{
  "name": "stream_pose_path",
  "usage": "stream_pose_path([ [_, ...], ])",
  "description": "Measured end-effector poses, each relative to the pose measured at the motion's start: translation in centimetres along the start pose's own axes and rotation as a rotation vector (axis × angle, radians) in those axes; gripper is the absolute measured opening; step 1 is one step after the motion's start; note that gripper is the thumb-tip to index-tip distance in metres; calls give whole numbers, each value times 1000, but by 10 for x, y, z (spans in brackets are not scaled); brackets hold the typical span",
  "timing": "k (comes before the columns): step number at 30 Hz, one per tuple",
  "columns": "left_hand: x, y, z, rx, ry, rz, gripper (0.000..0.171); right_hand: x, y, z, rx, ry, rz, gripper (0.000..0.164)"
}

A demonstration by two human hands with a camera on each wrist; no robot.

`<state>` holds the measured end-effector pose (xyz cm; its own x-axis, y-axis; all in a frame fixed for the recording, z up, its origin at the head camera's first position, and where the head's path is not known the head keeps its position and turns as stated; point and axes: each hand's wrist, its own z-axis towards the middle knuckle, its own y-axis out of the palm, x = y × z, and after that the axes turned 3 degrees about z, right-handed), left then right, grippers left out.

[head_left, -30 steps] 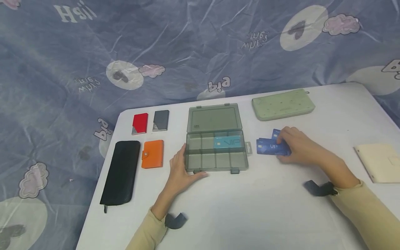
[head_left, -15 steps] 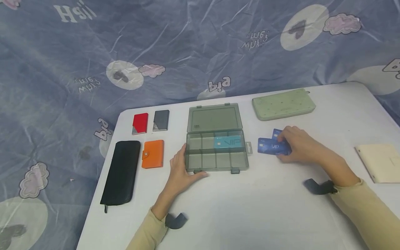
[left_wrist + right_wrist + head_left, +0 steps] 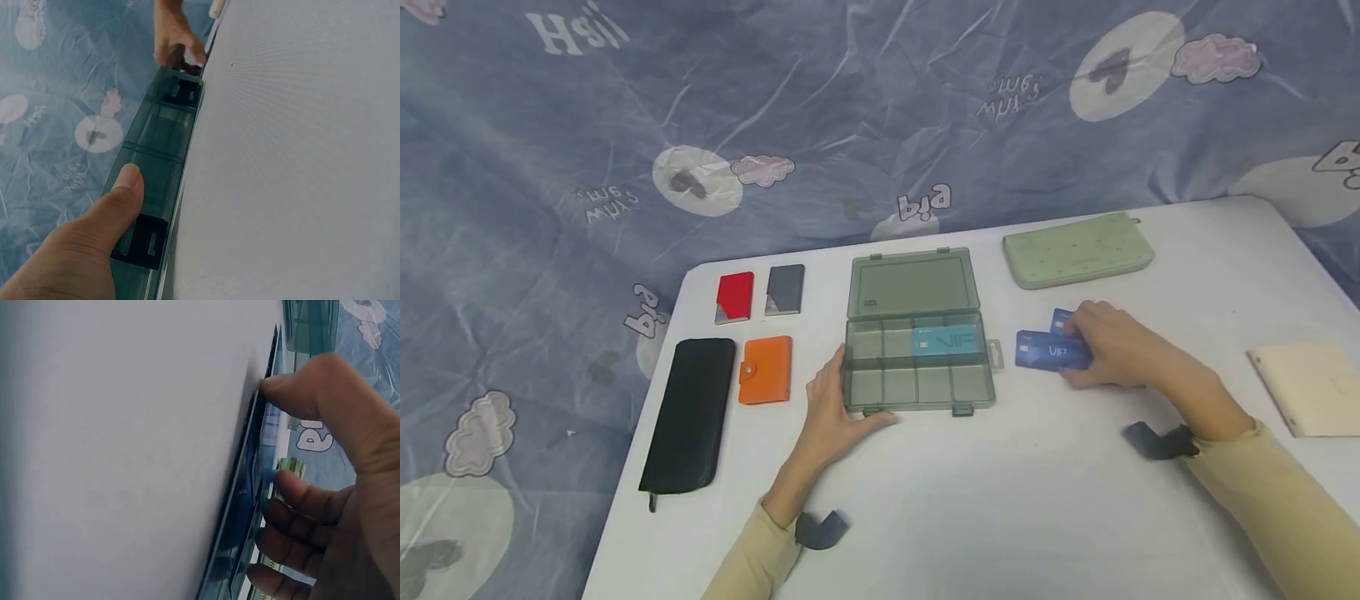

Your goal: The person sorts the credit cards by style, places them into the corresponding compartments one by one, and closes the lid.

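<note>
Card (image 3: 1049,351), long axis sideways, chip (image 3: 1024,348) leftward

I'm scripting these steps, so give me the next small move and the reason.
Probably lift the front blue card toward the open box: the right hand grips it at the right end, a light-blue card lies over part of the box's back row, and the left hand rests against the box's corner.

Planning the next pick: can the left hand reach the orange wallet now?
Probably yes: the orange wallet lies beside the left hand with nothing visible between, though that hand must leave the box.
</note>
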<state>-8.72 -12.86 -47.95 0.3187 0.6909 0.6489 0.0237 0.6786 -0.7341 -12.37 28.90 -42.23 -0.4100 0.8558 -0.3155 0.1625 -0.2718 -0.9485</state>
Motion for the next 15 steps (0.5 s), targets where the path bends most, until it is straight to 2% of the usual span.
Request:
stream_pose_path([
  [6,-3,2,0,-2,-4,2,118,4,3,1,12,16,25,54],
  [15,-3,2,0,5,-2,3,119,6,5,0,-16,37,40,58],
])
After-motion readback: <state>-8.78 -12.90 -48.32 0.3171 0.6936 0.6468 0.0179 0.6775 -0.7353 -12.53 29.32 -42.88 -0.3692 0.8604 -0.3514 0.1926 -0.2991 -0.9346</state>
